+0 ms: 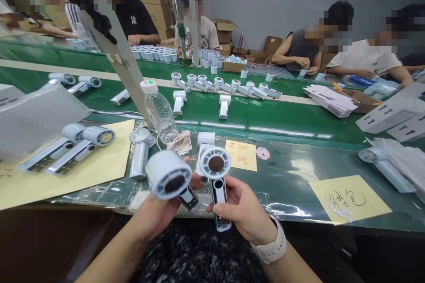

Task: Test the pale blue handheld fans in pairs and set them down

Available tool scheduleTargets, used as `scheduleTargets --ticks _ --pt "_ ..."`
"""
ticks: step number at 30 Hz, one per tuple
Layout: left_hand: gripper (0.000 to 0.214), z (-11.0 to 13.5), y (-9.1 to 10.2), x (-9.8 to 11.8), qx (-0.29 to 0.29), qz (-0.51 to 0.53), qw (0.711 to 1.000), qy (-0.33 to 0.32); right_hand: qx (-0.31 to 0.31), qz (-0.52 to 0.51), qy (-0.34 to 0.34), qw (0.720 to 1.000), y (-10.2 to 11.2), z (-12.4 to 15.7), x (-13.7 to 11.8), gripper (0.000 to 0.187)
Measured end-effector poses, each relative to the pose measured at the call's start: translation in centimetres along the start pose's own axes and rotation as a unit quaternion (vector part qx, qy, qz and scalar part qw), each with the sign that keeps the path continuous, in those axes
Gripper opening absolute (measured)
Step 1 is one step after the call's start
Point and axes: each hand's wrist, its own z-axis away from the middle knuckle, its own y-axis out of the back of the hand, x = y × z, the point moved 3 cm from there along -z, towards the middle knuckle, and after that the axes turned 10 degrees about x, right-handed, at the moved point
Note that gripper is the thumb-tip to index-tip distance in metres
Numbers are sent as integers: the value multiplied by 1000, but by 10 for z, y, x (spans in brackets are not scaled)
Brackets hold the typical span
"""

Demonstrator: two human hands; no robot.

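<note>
We read "无 App" in red on the yellow note (241,155) at centre; an NY logo on the black T-shirt (134,20) at upper centre; the handwriting on the yellow sheet (348,199) at lower right stays unclear to us.

Left hand (161,216), right hand (241,208), both gripping

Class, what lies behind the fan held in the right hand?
A white fan rests on the bench beside a yellow note; its lower part is hidden by the held fan and right hand.
</note>
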Motion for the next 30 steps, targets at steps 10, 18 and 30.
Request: scheduleTargets --ticks 10,18,30 --pt "39 12 -12 -15 -113 52 992 26 34 -2 33 999 5 9 11 44" --pt "27 14 -28 -3 -176 11 984 18 -28 -33 20 999 -2 11 8 47" --pt "29 11 -15 -11 -191 66 979 -9 11 -65 -15 998 -8 3 17 35"
